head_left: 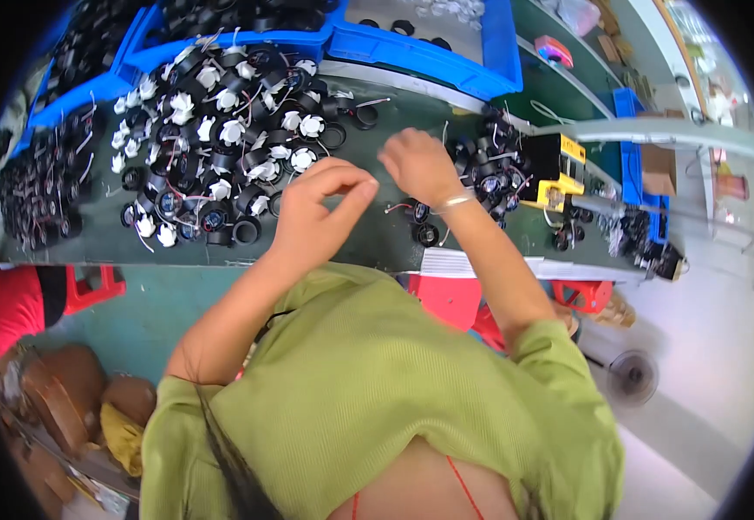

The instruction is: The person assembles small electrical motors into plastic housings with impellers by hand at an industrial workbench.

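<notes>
My left hand (309, 218) hovers in front of the large pile, thumb and forefinger pressed together in a pinch. Whatever it may hold is too small or hidden to make out. To its right, my right hand (426, 172) is above the bench, its fingers smeared by motion; a pale bangle circles the wrist. The large pile of small black round motor housings (212, 143), many with white fan wheels (232, 132) and thin wires, spreads beyond and left of my left hand. A smaller heap of black wired motor parts (491, 165) lies just right of my right hand.
Blue bins (433, 65) line the back of the dark green bench (355, 232). A yellow and black device (559, 169) stands at right, and more black parts (43, 186) lie far left. Red stools (95, 289) and a person in red (4, 308) are beyond the near edge.
</notes>
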A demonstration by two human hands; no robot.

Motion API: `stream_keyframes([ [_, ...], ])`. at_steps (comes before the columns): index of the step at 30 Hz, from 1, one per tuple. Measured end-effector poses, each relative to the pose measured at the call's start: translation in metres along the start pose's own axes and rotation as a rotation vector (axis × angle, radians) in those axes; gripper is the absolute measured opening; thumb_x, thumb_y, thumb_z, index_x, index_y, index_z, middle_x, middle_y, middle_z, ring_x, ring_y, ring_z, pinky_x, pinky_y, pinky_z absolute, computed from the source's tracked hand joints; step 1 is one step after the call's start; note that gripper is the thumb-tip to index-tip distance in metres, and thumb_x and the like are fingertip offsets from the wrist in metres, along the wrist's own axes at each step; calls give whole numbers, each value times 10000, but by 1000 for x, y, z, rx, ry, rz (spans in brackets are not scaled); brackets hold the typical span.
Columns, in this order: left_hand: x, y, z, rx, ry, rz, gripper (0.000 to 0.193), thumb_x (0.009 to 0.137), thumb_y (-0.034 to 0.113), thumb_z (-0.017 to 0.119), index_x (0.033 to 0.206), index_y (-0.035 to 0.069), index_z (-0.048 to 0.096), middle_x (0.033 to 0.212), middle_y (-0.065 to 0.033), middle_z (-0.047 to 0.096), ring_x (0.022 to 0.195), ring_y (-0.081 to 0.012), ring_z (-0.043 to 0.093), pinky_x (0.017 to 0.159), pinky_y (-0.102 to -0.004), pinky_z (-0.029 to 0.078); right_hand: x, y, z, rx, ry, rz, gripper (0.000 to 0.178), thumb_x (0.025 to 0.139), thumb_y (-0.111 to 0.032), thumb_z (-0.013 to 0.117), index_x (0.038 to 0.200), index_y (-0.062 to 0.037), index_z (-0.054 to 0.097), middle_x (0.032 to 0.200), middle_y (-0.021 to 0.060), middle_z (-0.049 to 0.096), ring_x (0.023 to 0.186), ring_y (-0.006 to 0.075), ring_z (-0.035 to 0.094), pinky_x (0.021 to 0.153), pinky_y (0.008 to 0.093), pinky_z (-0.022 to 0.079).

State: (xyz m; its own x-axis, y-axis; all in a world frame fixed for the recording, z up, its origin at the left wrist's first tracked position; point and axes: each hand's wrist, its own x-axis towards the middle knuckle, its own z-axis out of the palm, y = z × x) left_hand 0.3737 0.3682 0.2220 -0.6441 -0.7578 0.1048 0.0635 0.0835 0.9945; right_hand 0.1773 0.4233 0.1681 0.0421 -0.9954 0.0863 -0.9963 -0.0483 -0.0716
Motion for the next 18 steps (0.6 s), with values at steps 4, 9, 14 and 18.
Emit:
stream_keyframes([
  [4,-11,-30,-7,43,70,-57,105,784,97,593,813,-3,606,767,-54,577,681,-97,535,601,-212,429,5,-9,-10,1243,510,483,243,874,-184,380,786,-12,527,813,133,534,707,227,521,662,303,411],
  [9,-4,-21,1,15,32,-62,124,800,67,576,899,-1,607,848,-35,562,731,-77,524,653,-191,418,22,-27,-30,1941,519,675,306,914,-333,351,878,-77,514,829,61,543,743,187,514,674,322,414],
  [14,6,-1,10,35,87,19,112,771,40,586,872,7,621,805,-68,584,717,-120,575,621,-224,459,18,-43,-61,2289,369,714,362,905,-426,317,928,-98,467,876,89,547,792,245,527,672,384,428],
  [18,11,-5,18,-143,149,24,122,770,34,584,882,5,622,808,-84,582,721,-131,581,621,-232,466,20,-54,-76,2364,335,823,390,893,-461,318,920,-93,444,882,98,548,775,261,525,648,371,422],
])
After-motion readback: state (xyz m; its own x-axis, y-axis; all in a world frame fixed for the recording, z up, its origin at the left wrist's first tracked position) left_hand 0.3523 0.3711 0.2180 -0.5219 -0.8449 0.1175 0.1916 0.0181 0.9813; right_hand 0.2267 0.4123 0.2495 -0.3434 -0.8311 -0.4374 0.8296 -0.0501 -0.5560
